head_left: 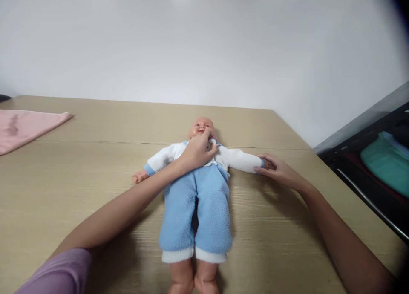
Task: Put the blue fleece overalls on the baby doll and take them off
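Just the head view to go on here. So the doll is flat on its back on the table, feet toward the wearer, and the clothes look mostly sorted to me. White top is on with both arms through, blue pants are on both legs, feet are bare.

Left hand is on the chest up by the chin, fingers bent; can't tell if it's pinching the collar or just resting, and it hides whether the front's done up. Right hand is curled round the doll's hand at the blue cuff, so I'd guess that sleeve's the bit being tidied. Pink cloth lies off left, untouched.
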A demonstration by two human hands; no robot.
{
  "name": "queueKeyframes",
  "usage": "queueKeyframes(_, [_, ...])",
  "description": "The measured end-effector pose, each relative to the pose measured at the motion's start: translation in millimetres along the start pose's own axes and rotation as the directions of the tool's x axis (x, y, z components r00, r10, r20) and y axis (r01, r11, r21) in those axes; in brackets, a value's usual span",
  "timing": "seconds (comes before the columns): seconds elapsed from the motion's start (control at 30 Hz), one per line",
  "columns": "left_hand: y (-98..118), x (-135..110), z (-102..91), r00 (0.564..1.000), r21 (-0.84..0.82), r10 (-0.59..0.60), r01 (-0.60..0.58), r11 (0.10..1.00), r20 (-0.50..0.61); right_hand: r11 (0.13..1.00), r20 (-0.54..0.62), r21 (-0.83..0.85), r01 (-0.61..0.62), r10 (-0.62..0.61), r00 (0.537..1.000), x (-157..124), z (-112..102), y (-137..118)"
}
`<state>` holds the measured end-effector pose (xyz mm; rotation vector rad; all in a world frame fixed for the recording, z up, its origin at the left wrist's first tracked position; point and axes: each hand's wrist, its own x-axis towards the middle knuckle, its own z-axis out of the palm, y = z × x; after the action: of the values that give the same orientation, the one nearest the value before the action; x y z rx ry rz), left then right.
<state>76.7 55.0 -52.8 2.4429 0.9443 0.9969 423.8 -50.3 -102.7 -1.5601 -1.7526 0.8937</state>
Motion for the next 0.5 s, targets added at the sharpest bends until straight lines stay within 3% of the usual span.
queueKeyframes(0.07, [0.7,-1.6,-0.2,1.000,0.030,0.012,-0.013,0.999,0.006,0.979,-0.146,-0.176,0.101,-0.127,0.981,-1.6,7.0,-4.8])
queueKeyframes(0.13, [4.5,-4.4,-2.8,0.999,0.087,0.038,-0.038,0.995,0.007,0.911,-0.278,-0.352,0.216,-0.322,0.905,-4.7,22.5,-20.2])
queueKeyframes(0.2, [11.2,-8.1,-7.7,0.997,0.156,0.072,-0.071,0.985,-0.001,0.863,-0.290,-0.384,0.329,-0.451,0.844,-9.6,44.8,-42.7])
queueKeyframes(0.3, [22.8,-13.6,-16.1,0.988,0.184,0.153,-0.156,0.970,0.031,0.888,-0.127,-0.145,0.437,-0.455,0.881,-16.3,80.4,-73.0])
queueKeyframes(0.4, [29.9,-17.2,-19.9,0.969,0.130,0.222,-0.235,0.963,0.110,0.938,-0.016,0.052,0.344,-0.343,0.939,-15.2,101.4,-81.7])
queueKeyframes(0.5, [31.6,-19.0,-17.8,0.959,0.058,0.232,-0.244,0.968,0.165,0.946,0.033,0.206,0.251,-0.263,0.964,-5.3,104.9,-72.9])
